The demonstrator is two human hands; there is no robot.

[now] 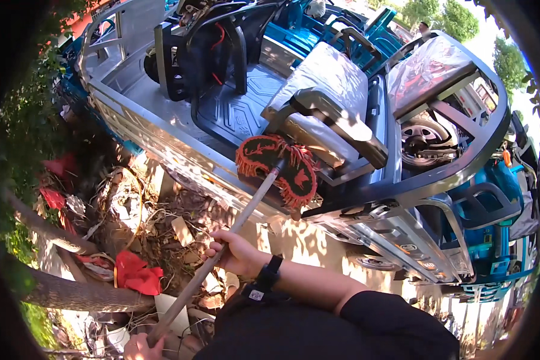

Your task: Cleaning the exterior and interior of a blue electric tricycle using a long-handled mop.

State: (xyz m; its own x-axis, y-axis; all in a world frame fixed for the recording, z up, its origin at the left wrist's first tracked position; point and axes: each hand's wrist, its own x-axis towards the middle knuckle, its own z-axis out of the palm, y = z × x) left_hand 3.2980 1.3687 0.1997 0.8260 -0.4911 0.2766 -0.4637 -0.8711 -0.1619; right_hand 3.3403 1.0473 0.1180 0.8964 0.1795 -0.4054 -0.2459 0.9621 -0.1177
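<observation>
A long-handled mop [248,211] slants from the lower left up to a metal cargo vehicle [186,129]. Its flat, dark mop head [294,174] has a red fringe and lies against the vehicle's side, by the grey seat [327,84] and its black armrest [342,123]. My right hand [237,253] is wrapped round the middle of the wooden handle. Lower down, near the bottom edge, my left hand [143,348] is closed round the handle's end; part of that hand is out of the picture.
Litter and dry leaves cover the ground at left, with a red cloth [137,273] beside a tree trunk [90,294]. A curved black rail [438,186] bounds the vehicle's near right side. More blue vehicles [492,192] stand at right. Leafy branches [30,126] hang at far left.
</observation>
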